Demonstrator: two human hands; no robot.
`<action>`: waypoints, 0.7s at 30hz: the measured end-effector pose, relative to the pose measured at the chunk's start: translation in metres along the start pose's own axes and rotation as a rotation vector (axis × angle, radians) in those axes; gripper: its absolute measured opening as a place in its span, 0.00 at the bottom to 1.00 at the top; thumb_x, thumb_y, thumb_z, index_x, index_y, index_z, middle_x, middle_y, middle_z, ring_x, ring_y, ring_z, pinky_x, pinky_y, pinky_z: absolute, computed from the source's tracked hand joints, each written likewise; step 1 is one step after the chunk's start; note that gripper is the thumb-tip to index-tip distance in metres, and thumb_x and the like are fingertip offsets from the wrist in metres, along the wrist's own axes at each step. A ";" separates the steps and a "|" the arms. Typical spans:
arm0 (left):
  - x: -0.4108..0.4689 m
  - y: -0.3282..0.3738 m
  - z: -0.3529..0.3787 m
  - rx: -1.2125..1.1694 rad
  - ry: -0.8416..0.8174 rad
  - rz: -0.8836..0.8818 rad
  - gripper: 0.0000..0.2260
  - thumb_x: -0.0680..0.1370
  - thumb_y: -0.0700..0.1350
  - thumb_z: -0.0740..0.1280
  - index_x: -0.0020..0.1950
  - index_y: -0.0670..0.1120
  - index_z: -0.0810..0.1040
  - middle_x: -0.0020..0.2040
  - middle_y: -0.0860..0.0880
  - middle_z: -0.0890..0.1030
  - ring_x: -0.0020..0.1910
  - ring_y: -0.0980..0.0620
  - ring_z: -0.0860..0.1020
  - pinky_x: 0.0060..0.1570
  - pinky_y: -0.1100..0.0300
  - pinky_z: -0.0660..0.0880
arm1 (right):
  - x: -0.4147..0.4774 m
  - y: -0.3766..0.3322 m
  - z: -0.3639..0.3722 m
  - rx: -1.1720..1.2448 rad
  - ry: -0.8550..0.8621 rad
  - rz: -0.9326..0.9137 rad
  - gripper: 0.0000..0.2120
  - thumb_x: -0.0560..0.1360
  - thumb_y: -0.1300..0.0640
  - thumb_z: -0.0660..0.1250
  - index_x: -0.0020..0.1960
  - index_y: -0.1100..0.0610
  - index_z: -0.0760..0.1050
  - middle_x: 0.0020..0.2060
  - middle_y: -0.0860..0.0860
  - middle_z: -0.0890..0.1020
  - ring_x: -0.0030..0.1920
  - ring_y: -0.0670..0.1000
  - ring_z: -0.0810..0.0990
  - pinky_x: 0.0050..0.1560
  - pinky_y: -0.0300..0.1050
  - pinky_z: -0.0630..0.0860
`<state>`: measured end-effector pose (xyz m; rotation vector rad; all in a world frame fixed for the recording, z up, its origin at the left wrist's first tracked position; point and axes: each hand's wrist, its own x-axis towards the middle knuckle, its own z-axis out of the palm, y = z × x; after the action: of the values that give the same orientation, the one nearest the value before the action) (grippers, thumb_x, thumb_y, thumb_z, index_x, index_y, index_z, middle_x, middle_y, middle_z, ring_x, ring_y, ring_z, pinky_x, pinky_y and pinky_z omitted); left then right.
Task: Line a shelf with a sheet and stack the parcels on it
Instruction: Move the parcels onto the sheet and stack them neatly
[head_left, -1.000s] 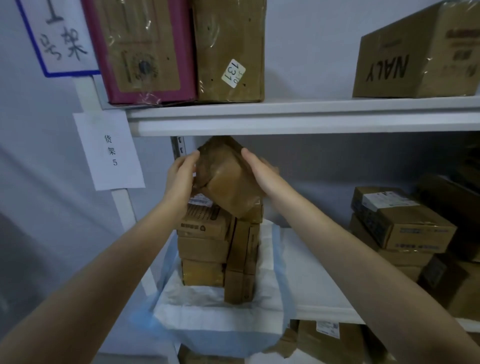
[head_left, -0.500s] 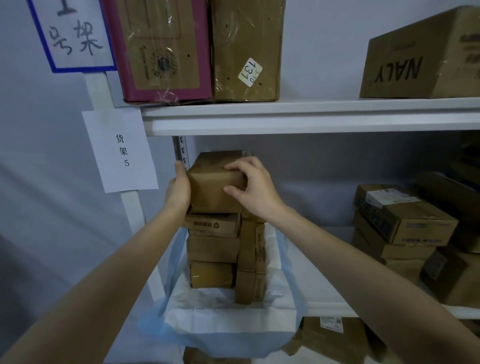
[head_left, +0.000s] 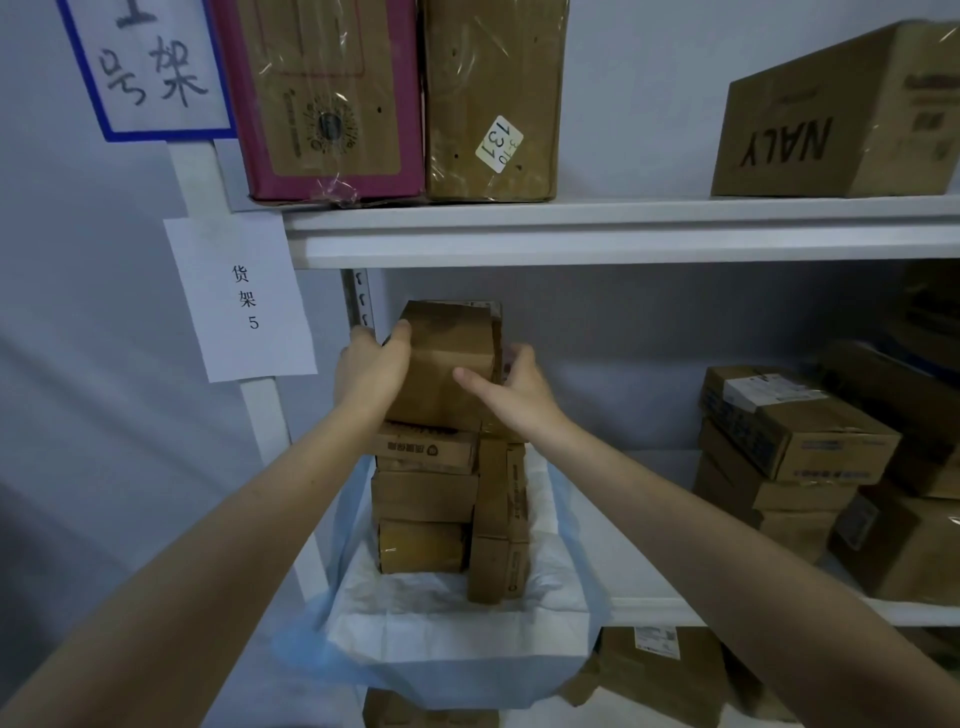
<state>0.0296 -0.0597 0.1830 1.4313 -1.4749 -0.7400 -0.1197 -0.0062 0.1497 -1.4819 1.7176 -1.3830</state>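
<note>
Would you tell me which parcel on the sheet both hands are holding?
The topmost parcel, plain brown, gripped by the left hand and right hand; the printed ones sit beneath it.

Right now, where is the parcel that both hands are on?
In the head view, left of centre, the top parcel sits atop the stack on the sheet, held between the left hand and the right hand.

Right of the right hand (head_left: 511, 395), white shelf board (head_left: 634, 519) lies open. Farther right stand stacked brown cardboard boxes (head_left: 795, 441); overhead, a white upper shelf (head_left: 623, 244).
</note>
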 end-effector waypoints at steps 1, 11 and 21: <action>0.000 -0.002 0.000 -0.014 -0.009 -0.001 0.27 0.79 0.59 0.57 0.72 0.43 0.65 0.65 0.44 0.73 0.61 0.44 0.73 0.58 0.51 0.71 | -0.003 -0.001 0.002 0.143 -0.064 0.118 0.47 0.70 0.36 0.70 0.78 0.54 0.50 0.75 0.54 0.61 0.73 0.56 0.64 0.70 0.55 0.66; -0.022 0.014 0.002 -0.171 -0.033 0.139 0.21 0.79 0.58 0.59 0.63 0.44 0.75 0.55 0.49 0.78 0.53 0.49 0.76 0.49 0.58 0.73 | 0.004 -0.007 -0.016 0.713 -0.249 0.530 0.37 0.62 0.39 0.75 0.66 0.48 0.68 0.61 0.56 0.74 0.60 0.61 0.74 0.61 0.61 0.70; 0.004 0.034 0.007 -0.499 -0.107 -0.062 0.23 0.80 0.55 0.59 0.71 0.46 0.65 0.61 0.46 0.74 0.60 0.47 0.74 0.60 0.51 0.70 | 0.021 -0.011 -0.086 0.868 -0.058 0.410 0.24 0.68 0.35 0.68 0.57 0.49 0.74 0.55 0.55 0.78 0.55 0.56 0.77 0.51 0.45 0.73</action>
<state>0.0093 -0.0604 0.2120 1.0694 -1.2131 -1.1451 -0.1939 0.0073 0.1973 -0.6382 1.0520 -1.5287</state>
